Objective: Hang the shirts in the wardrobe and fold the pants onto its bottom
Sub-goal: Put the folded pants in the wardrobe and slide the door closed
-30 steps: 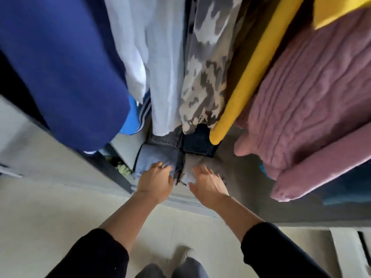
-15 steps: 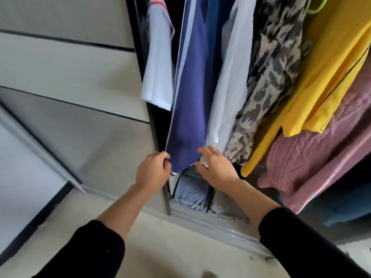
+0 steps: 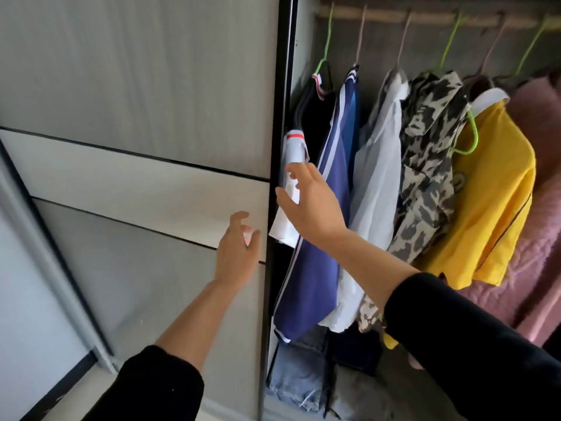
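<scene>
Head view. A grey sliding door [image 3: 136, 117] fills the left half of the frame: flat matte panels split by thin black strips. Its black edge runs top to bottom at centre.

The open wardrobe [image 3: 379, 56] takes the right half, with a dark back wall. A wooden rail [image 3: 425, 19] crosses the upper right and carries thin wire hangers, green [image 3: 326, 47] and pink [image 3: 361, 34].

The shirts hang packed side by side, left to right:
- black shirt [image 3: 309, 113] with a white, red-striped sleeve
- navy shirt [image 3: 315, 268], smooth, white piping
- white shirt [image 3: 376, 183], thin
- camo-print shirt [image 3: 425, 165]
- yellow shirt [image 3: 491, 202], white collar
- pink knit sweater [image 3: 537, 226], fuzzy, at the right edge

Folded pants lie on the wardrobe bottom at lower centre. The light blue jeans [image 3: 296, 381] have a frayed hem, and a darker folded pair [image 3: 355, 354] sits just beside them to the right. The shirt hems hang over both and partly hide them.

The left hand [image 3: 236, 247] is open, fingers spread and loosely bent, holding nothing. It sits in front of the door panel, just left of the black edge.

The right hand [image 3: 312, 205] is open with fingers spread, in front of the white sleeve; contact cannot be told. Its forearm crosses in front of the navy and white shirts. Black sleeves [image 3: 473, 344] fill the bottom corners.
</scene>
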Demonstrator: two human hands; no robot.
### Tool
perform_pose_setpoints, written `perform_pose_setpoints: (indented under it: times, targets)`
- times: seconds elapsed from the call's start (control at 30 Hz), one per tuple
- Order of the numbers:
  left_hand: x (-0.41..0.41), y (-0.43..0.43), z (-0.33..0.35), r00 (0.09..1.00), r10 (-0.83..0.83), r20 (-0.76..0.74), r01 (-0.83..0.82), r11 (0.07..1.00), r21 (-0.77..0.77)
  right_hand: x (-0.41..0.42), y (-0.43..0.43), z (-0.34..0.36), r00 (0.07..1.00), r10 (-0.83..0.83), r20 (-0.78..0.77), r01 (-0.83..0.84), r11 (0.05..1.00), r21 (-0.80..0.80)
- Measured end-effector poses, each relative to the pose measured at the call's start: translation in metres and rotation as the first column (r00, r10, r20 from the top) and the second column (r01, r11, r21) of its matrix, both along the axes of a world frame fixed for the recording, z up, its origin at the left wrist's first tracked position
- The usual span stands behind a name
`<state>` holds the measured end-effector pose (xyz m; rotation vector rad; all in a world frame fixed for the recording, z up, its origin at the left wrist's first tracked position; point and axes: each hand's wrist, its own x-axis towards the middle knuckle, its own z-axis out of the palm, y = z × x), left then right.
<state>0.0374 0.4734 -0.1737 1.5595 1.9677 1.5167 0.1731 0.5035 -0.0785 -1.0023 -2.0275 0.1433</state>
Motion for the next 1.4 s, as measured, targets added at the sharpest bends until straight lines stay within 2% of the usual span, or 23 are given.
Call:
perform_pose_setpoints:
  times: [0.1,0.23,0.33,0.57,0.97,1.23,1.33,1.4]
  targets:
    - [0.003,0.008,0.005,0.995,-0.097,0.023,0.097,0.995,-0.036,-0.020,0.016,0.023,0.997,-0.069,-0.034,0.070,0.997,0.032]
    - [0.009,0.017,0.007,0.981,-0.165,0.106,0.174,0.982,-0.074,-0.043,0.033,0.042,0.986,-0.117,-0.119,0.108,0.991,-0.074]
    - [0.007,0.022,0.010,0.975,-0.185,0.126,0.198,0.976,-0.095,-0.047,0.044,0.050,0.981,-0.150,-0.127,0.140,0.986,-0.085]
    - [0.000,0.018,0.014,0.971,-0.234,0.043,0.237,0.962,-0.135,-0.032,0.056,0.056,0.996,-0.094,0.007,0.093,0.995,0.023]
    - [0.077,0.029,0.021,0.962,-0.271,-0.039,0.259,0.947,-0.191,0.057,0.048,0.051,0.992,-0.122,-0.020,0.122,0.992,0.043]
    - [0.178,0.025,0.019,0.951,-0.250,-0.181,0.230,0.965,-0.124,0.159,0.031,0.055,0.985,-0.169,0.018,0.168,0.984,0.055]
    - [0.221,0.015,0.016,0.912,-0.230,-0.340,0.223,0.973,-0.060,0.203,0.027,0.056,0.985,-0.172,0.024,0.170,0.983,0.069]
    - [0.246,0.008,0.016,0.860,-0.140,-0.490,0.173,0.985,0.023,0.232,0.025,0.055,0.984,-0.180,0.013,0.179,0.981,0.072]
